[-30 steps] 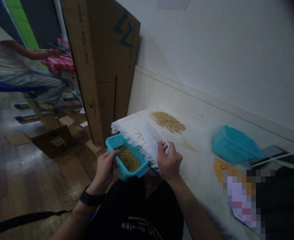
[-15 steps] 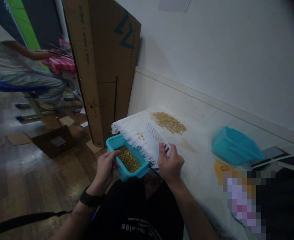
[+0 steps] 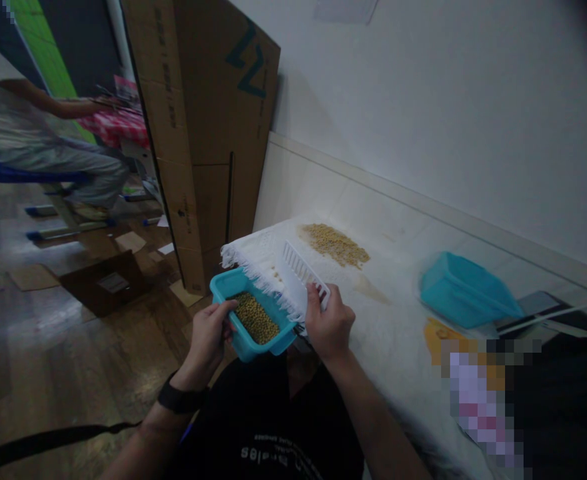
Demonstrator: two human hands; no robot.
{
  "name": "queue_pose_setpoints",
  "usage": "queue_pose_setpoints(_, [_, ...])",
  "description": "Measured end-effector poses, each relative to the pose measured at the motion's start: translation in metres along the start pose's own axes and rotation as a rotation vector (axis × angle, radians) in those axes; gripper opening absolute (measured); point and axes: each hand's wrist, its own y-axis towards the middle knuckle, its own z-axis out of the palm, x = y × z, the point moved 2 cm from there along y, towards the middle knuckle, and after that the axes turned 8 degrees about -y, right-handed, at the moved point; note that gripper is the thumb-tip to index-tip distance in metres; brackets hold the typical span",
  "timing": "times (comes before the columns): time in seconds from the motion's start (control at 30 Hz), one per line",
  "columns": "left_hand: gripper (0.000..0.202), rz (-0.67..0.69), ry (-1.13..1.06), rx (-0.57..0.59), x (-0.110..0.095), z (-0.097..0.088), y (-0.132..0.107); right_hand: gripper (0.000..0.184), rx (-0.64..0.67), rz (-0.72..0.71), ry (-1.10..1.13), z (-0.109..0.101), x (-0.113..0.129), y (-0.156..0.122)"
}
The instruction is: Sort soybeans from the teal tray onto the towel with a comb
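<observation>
My left hand [image 3: 212,333] grips the near left rim of a turquoise plastic bin [image 3: 226,283], thumb over the edge. Small greenish-yellow beans [image 3: 256,318] cover its bottom. The bin sits just under the fringed edge of a white cloth [image 3: 258,252]. In my right hand [image 3: 330,323] is a white slotted plastic tray [image 3: 300,270], tilted with its lower edge at the cloth beside the bin. A few loose pale beans [image 3: 275,274] lie on the cloth left of the tray. Farther back spreads a pile of yellowish beans [image 3: 336,245].
A second turquoise bin [image 3: 466,290] stands at the right, near a yellow item [image 3: 443,337]. A tall cardboard box [image 3: 213,133] rises behind the cloth's left side, by the wall. At the far left a person [image 3: 33,127] sits at a table with a red checked cloth [image 3: 116,125].
My right hand and the white slotted tray have shifted a little left, closer to the bin and the loose beans. My left hand keeps its grip on the bin.
</observation>
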Motion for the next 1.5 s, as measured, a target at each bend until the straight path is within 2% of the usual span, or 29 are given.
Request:
queue_pose_setpoints(0.4, [0.03,0.02,0.01,-0.012,-0.006,-0.006,0.01,0.039,0.052,0.038,0.014,0.025,0.007,0.006])
queue_pose_setpoints(0.7, [0.032,0.011,-0.006,-0.009,-0.005,-0.007,0.008,0.036,0.024,0.036,0.057,0.016,0.014,-0.002])
queue_pose_setpoints(0.87, [0.031,-0.001,-0.006,0.001,-0.003,-0.004,0.005,0.037,-0.01,0.143,0.022,0.01,0.002,0.004])
queue_pose_setpoints(1.1, [0.031,-0.006,-0.004,0.002,-0.001,-0.003,0.004,0.039,0.07,0.21,-0.015,0.02,-0.018,0.012])
queue_pose_setpoints(1.5, [0.03,-0.006,-0.007,-0.002,-0.001,-0.003,0.004,0.035,0.121,0.197,0.008,0.027,-0.01,0.016])
